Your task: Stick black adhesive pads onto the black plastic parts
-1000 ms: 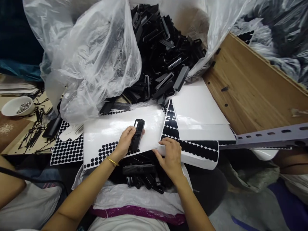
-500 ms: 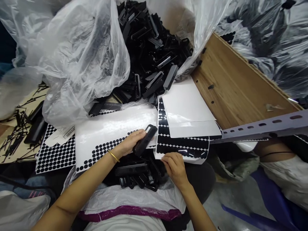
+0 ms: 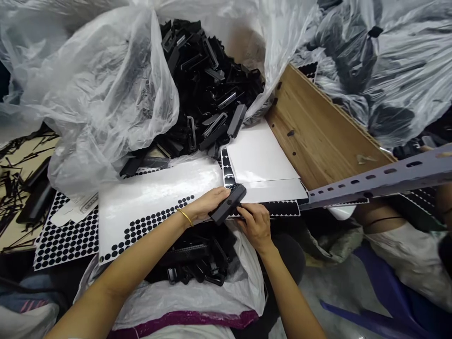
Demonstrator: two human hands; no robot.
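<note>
My left hand (image 3: 209, 203) is closed around a black plastic piece (image 3: 231, 200), long and rounded, held tilted over the sheets. Against the lower right side of that piece, my right hand (image 3: 257, 225) has its thumb and fingers pinched together; whatever is between the fingertips is hidden. A white sheet with rows of black round stickers (image 3: 148, 221) lies under my left wrist. By my right hand is a sheet of larger black stickers (image 3: 282, 208), partly covered by blank white sheets (image 3: 263, 153). Below my hands, an open white bag (image 3: 197, 301) holds several black plastic pieces (image 3: 190, 254).
A heap of black plastic pieces (image 3: 208, 80) fills a clear plastic bag (image 3: 116, 84) at the back. A wooden board (image 3: 325, 132) and a perforated metal rail (image 3: 367, 181) stand on the right. Thin black strips (image 3: 17, 188) lie at left. Another person's leg (image 3: 377, 219) shows at right.
My right hand has left the edge of the black sticker sheet and moved up to the black piece. My left hand has shifted right and turned the piece over. The view has swung slightly right.
</note>
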